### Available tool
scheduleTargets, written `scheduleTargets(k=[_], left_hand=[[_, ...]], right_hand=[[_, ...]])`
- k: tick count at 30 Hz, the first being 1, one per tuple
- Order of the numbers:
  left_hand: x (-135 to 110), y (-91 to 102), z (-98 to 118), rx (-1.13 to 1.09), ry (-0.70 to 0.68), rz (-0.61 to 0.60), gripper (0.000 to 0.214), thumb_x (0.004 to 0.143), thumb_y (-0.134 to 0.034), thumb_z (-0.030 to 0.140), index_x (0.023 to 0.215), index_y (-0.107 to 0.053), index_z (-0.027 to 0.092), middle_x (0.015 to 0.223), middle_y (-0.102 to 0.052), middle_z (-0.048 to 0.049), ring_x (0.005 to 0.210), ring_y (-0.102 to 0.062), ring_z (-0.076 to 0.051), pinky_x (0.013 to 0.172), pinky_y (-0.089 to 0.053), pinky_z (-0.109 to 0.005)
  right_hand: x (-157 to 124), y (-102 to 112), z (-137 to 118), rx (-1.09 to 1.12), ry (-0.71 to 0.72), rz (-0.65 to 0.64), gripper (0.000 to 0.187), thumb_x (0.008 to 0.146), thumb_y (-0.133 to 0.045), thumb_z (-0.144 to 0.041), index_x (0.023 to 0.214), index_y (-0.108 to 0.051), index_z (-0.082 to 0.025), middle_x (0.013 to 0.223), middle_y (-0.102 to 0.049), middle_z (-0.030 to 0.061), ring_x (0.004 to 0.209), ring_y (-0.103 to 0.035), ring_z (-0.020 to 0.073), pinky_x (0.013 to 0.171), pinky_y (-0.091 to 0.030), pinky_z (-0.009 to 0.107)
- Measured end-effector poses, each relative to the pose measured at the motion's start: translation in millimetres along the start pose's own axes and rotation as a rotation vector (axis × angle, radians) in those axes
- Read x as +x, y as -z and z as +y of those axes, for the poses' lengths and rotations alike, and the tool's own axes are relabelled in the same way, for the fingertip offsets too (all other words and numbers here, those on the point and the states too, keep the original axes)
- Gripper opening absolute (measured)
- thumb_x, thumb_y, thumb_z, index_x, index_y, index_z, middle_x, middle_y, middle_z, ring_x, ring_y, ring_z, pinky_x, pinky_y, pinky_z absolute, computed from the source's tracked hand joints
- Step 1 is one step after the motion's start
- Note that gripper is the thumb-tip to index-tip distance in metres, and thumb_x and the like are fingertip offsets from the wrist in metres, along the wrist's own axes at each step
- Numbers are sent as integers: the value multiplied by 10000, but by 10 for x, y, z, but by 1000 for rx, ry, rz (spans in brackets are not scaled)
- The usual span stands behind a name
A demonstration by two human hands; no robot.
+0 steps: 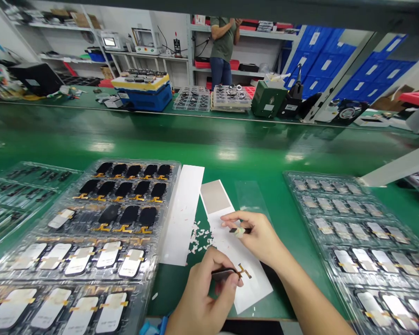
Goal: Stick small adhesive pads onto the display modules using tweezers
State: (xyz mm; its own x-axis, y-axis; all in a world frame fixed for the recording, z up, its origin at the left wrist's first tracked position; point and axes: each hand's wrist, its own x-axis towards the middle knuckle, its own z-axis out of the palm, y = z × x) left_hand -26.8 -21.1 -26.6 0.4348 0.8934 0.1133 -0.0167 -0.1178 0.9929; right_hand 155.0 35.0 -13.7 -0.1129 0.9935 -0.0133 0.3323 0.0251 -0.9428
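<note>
My left hand (209, 291) pinches a small dark display screen (223, 273) by its edges. From the screen's right side a gold-brown flex cable (244, 271) sticks out over a white paper strip (252, 294). Just above and to the right, my right hand (256, 232) has its fingers closed round a short dark tool with a pale greenish wrap (240, 231); its exact kind is hard to make out. A grey square on a white card (216, 197) lies beyond the fingertips. Small pale scraps (198, 238) are scattered left of the right hand.
At left, a clear plastic tray (167, 204) holds rows of screens, some black side up, some white. Another such tray (302, 197) stands at right. A white sheet (185, 209) lies beside the left tray. A person (223, 46) stands beyond the bench near shelves.
</note>
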Motion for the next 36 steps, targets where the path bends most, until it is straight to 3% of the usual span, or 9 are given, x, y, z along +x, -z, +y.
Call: scheduleTargets(k=[4, 6, 8, 11, 14, 16, 21, 28, 36], left_hand=[[-30, -9, -5, 45, -25, -55, 73, 1010, -510, 264, 970, -545, 215, 793, -709, -34, 714, -657, -160, 607, -432, -248], [-35, -30, -4, -5, -22, 20, 107, 1024, -512, 312, 974, -545, 223, 794, -708, -26, 713, -650, -151, 607, -427, -244], [-23, -52, -1, -108, 19, 145, 160, 1026, -527, 386, 978, -525, 233, 798, -700, -11, 708, -637, -137, 598, -417, -234], [22, -65, 12, -234, 130, 283, 269, 993, -572, 489, 967, -473, 240, 760, -677, 21, 601, -551, -96, 538, -370, -212], [71, -55, 38, -273, 206, 342, 351, 955, -601, 554, 963, -443, 240, 649, -633, 58, 509, -453, -79, 490, -316, -203], [89, -48, 59, -261, 230, 364, 375, 937, -615, 569, 966, -439, 240, 580, -598, 75, 485, -440, -83, 480, -299, -203], [93, -57, 81, -205, 238, 361, 366, 950, -586, 569, 984, -434, 238, 542, -506, 93, 490, -408, -95, 492, -288, -208], [58, -59, 18, -202, 208, 307, 362, 978, -526, 583, 996, -425, 236, 659, -406, 72, 580, -344, -109, 545, -302, -224], [46, -34, 18, -224, 242, 269, 342, 987, -517, 572, 997, -415, 246, 662, -382, 78, 599, -332, -119, 561, -287, -236]], right_hand=[[3, 27, -39, 80, -7, -14, 359, 737, -564, -143, 1049, -738, -181, 921, -774, 59, 883, -725, 209, 810, -545, 329], [3, 37, -99, 115, -11, -28, 278, 761, -616, -188, 1012, -735, -177, 928, -769, 63, 895, -711, 201, 800, -536, 305], [-10, 33, -169, 148, -22, -60, 162, 791, -673, -256, 917, -733, -174, 877, -758, 56, 791, -684, 171, 689, -510, 256], [-55, 5, -245, 218, -64, -182, 223, 829, -708, -372, 768, -699, -157, 643, -676, 20, 497, -498, 95, 462, -340, 211], [-93, -22, -262, 382, -113, -339, 302, 835, -740, -424, 760, -683, -136, 528, -583, -15, 433, -339, 58, 426, -215, 210], [-99, -32, -254, 463, -134, -364, 311, 819, -772, -418, 757, -686, -126, 495, -520, -40, 436, -292, 47, 428, -177, 211], [-96, -40, -246, 450, -165, -322, 273, 811, -753, -382, 735, -683, -129, 499, -446, -64, 440, -254, 43, 431, -153, 218], [-109, -59, -252, 377, -145, -279, 159, 793, -714, -285, 720, -684, -147, 489, -420, -77, 448, -249, 55, 434, -160, 230], [-111, -87, -276, 397, -142, -258, 252, 769, -824, -340, 727, -662, -151, 469, -282, -123, 454, -175, 54, 448, -127, 245]])
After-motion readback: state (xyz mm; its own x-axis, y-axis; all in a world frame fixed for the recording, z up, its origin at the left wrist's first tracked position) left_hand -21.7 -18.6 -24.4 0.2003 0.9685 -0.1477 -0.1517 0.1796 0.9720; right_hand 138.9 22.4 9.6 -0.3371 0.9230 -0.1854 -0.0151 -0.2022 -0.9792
